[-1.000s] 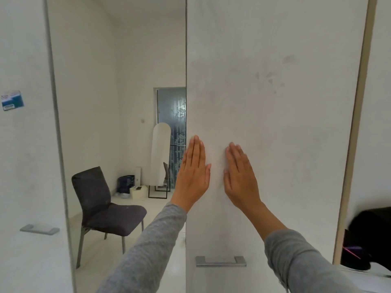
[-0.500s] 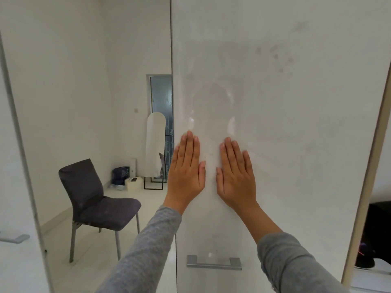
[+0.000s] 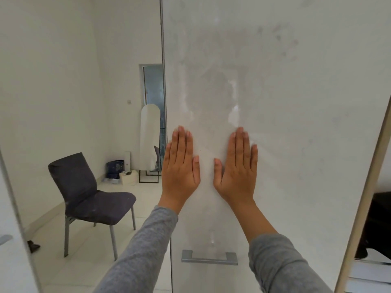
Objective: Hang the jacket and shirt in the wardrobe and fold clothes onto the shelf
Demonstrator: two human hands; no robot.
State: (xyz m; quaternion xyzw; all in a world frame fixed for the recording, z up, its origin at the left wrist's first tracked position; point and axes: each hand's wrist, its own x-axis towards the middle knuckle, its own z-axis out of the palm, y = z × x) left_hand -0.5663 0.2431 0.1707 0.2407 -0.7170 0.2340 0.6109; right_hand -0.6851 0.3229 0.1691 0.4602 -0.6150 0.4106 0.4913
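Head view. Pressing left hand (image 3: 179,166) and right hand (image 3: 238,166) flat, side by side, on the white wardrobe door (image 3: 296,102), fingers straight and together, holding nothing; resting above the door's grey handle (image 3: 209,258). Showing a dark chair (image 3: 88,195) leftward, well apart.

Head-worn wide-angle view faces straight ahead, close to the wardrobe door (image 3: 296,102), chair (image 3: 84,197) farther off left

On the pale floor (image 3: 84,263): dark chair (image 3: 88,199) near left edge; white box (image 3: 128,178), standing mirror (image 3: 149,142) at far edge.
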